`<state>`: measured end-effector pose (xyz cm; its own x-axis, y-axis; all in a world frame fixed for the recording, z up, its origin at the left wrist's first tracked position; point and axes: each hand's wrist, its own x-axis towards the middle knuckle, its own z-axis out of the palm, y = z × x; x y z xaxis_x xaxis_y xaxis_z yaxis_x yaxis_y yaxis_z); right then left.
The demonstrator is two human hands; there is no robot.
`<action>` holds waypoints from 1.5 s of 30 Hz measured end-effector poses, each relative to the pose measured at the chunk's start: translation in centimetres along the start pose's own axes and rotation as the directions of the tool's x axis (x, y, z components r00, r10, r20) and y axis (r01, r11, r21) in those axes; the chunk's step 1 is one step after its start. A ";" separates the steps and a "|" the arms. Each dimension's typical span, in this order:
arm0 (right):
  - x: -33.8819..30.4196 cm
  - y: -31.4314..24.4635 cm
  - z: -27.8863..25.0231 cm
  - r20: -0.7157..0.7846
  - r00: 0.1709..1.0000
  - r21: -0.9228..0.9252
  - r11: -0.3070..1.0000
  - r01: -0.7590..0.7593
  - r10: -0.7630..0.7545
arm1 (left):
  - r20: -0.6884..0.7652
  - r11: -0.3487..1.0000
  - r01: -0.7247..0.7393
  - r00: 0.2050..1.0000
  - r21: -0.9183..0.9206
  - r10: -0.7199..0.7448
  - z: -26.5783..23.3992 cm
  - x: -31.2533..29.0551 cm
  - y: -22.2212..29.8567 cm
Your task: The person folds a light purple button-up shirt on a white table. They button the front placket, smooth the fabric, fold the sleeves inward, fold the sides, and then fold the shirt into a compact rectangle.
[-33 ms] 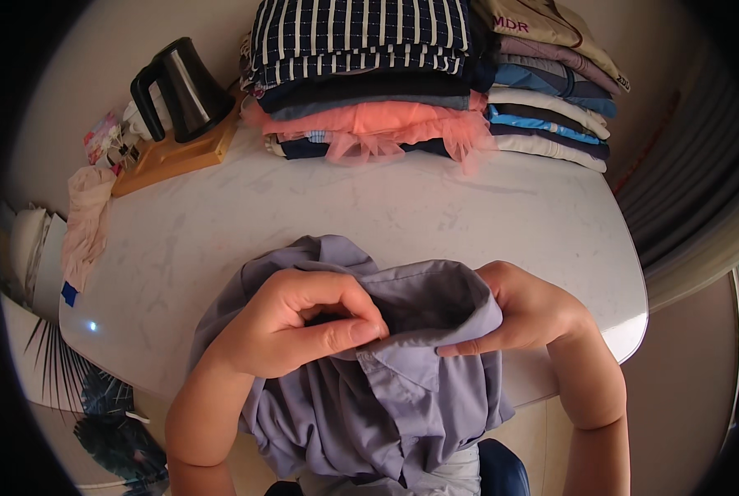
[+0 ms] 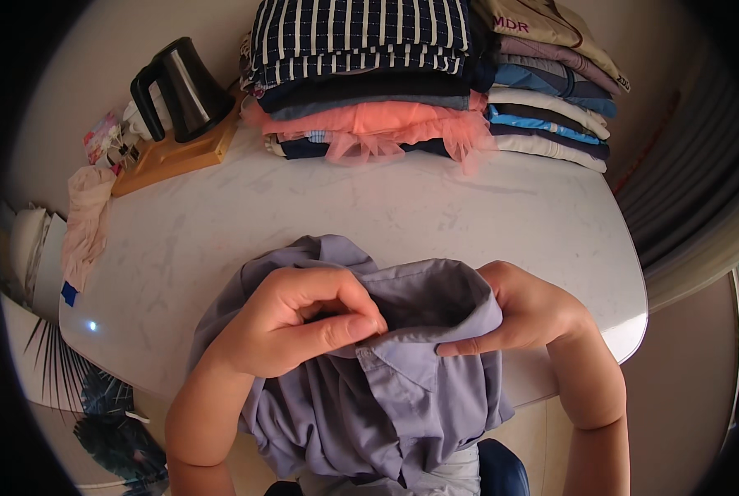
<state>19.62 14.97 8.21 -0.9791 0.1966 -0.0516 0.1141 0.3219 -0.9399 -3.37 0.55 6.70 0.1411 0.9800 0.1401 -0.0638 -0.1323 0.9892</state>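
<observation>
A grey-purple collared shirt (image 2: pixel 328 405) lies bunched over the table's near edge and hangs down in front of me. With thumb and forefinger pinched together, my left hand (image 2: pixel 303 322) grips the shirt at the front end of its collar. My right hand (image 2: pixel 526 310) holds the right side of the collar, its thumb along the outer edge and its other fingers mostly hidden behind the cloth. Between the two hands the collar (image 2: pixel 460 322) forms a rounded loop around the dark neck opening. The shirt's far part rests crumpled on the tabletop.
On the white marbled table (image 2: pixel 303 194), tall stacks of folded clothes (image 2: pixel 361 83) and more folded garments (image 2: pixel 551 107) stand at the back. A kettle (image 2: pixel 191 91) sits on a wooden tray (image 2: pixel 175 157) at the back left. Pale pink cloth (image 2: pixel 88 219) hangs at the left edge.
Almost nothing differs. My left hand's pinching fingertips have shifted very slightly; the right hand and the shirt hold their places.
</observation>
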 end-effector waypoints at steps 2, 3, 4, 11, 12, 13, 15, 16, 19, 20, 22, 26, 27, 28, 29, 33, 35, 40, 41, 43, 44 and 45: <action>-0.1 -0.1 0.0 -0.004 1.000 -0.019 1.000 -0.003 0.003 | -0.069 0.995 -0.078 0.995 -0.057 0.074 0.3 0.1 -0.2; -0.1 0.0 -0.2 -0.003 1.000 -0.029 1.000 -0.007 0.007 | -0.080 0.994 -0.088 0.993 -0.061 0.083 0.2 0.1 -0.1; -0.2 0.1 -0.4 -0.002 1.000 -0.039 0.999 -0.011 0.011 | -0.091 0.993 -0.097 0.992 -0.065 0.091 -0.1 0.2 0.0; -0.5 2.3 -3.1 0.038 0.994 -0.166 0.981 -0.099 0.107 | -0.217 0.927 -0.245 0.926 0.284 0.310 -3.0 0.9 -0.6; -0.7 3.3 -3.9 0.015 0.982 -0.221 0.958 -0.181 0.189 | -0.190 0.895 -0.268 0.918 0.356 0.350 -3.5 1.1 -1.1; -0.4 2.9 -4.2 -0.005 0.963 -0.269 0.927 -0.260 0.269 | -0.173 0.931 -0.198 0.950 0.306 0.259 -3.9 1.1 -1.3; 0.3 2.9 -5.0 -0.144 0.879 -0.327 0.816 -0.477 0.456 | -0.081 0.907 -0.063 0.991 0.416 0.106 -4.5 1.1 -1.8; 0.2 5.1 -5.9 -0.197 0.909 -0.271 0.870 -0.412 0.368 | -0.010 0.908 -0.004 1.000 0.419 0.009 -4.6 1.3 -1.8; 0.1 6.9 -6.9 -0.411 0.853 -0.055 0.925 -0.376 0.323 | 0.016 0.813 -0.038 0.999 0.581 0.036 -5.5 1.4 -3.6; 0.0 9.6 -7.9 -0.513 0.833 -0.036 0.964 -0.262 0.207 | -0.020 0.786 -0.055 0.996 0.615 0.085 -5.0 1.8 -3.7; 1.0 8.9 -6.5 -0.625 0.773 0.050 0.993 -0.105 0.113 | -0.244 0.749 0.085 0.964 0.658 0.104 -5.2 1.6 -5.0; 1.3 8.3 -5.1 -0.687 0.705 0.266 0.964 0.020 0.175 | -0.358 0.425 0.228 0.898 0.876 0.257 -4.2 2.2 -6.4; 1.0 7.7 -4.5 -0.690 0.692 0.326 0.945 0.039 0.210 | -0.347 0.321 0.262 0.905 0.910 0.246 -3.6 2.4 -6.4; 1.1 6.8 -3.7 -0.658 0.699 0.400 0.916 0.011 0.279 | -0.300 0.308 0.177 0.858 0.935 0.417 -3.9 2.5 -7.1; 0.6 6.0 -2.6 -0.609 0.735 0.406 0.913 -0.033 0.298 | -0.346 0.348 0.216 0.860 0.912 0.374 -4.7 1.8 -7.4; -3.7 4.9 -0.2 -0.269 0.932 0.188 0.962 -0.198 0.244 | -0.441 0.555 0.221 0.846 0.802 0.301 -7.1 -0.1 -3.5; -6.0 4.4 0.3 -0.101 0.962 0.291 0.932 -0.216 0.254 | -0.369 0.671 0.184 0.918 0.718 0.144 -9.2 -1.4 -0.2; -12.0 3.6 1.9 -0.059 0.991 0.417 0.905 -0.082 0.117 | -0.196 0.967 0.038 0.981 0.250 0.012 -4.4 -4.4 10.3; -12.8 3.0 2.8 -0.090 0.994 0.477 0.879 -0.005 0.054 | -0.173 0.981 -0.002 0.984 0.193 0.036 -3.9 -4.9 11.7; -14.2 1.1 4.5 -0.128 0.990 0.551 0.826 0.117 -0.055 | -0.078 0.993 -0.097 0.992 0.070 0.102 -3.7 -5.9 13.6; -14.5 0.3 5.4 -0.129 0.992 0.654 0.751 0.094 -0.012 | -0.038 0.987 -0.159 0.987 -0.012 0.158 -3.7 -6.2 14.1; -14.7 -0.4 6.2 -0.126 0.992 0.746 0.661 0.078 0.025 | -0.001 0.972 -0.216 0.976 -0.091 0.217 -3.6 -6.6 14.9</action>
<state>32.90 6.21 7.20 -0.9471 0.3194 -0.0323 -0.1261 -0.4629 -0.8774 -8.84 -7.31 20.34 0.1230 0.9282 0.3511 -0.1823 -0.3267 0.9274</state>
